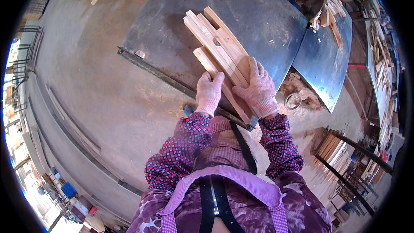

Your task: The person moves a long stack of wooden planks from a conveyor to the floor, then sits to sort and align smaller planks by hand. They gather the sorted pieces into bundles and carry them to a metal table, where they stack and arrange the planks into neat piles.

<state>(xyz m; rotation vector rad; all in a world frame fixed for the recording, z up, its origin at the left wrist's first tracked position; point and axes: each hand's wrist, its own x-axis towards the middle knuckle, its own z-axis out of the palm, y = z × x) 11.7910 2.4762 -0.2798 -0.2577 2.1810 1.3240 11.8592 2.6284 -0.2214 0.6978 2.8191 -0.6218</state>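
Note:
A bundle of pale wooden strips (225,49) lies on the dark metal table (159,26), slanting from far left down toward me, with uneven far ends. My left hand (208,91), in a light glove, grips the shorter strip (205,59) at the bundle's left edge, thumb toward the wood. On the bundle's right side rests my right hand (259,87), also gloved, its fingers laid along the outer strip and its thumb over the top. Both hands press the strips between them near the table's front edge. The undersides of the strips are hidden.
A small wood offcut (140,54) sits by the table's left corner. At the right, a second metal surface (321,60) bears a heap of scrap strips (332,11). Below it are sawdust and a ring-shaped object (293,101). Stacked strips (332,149) stand on a rack at lower right.

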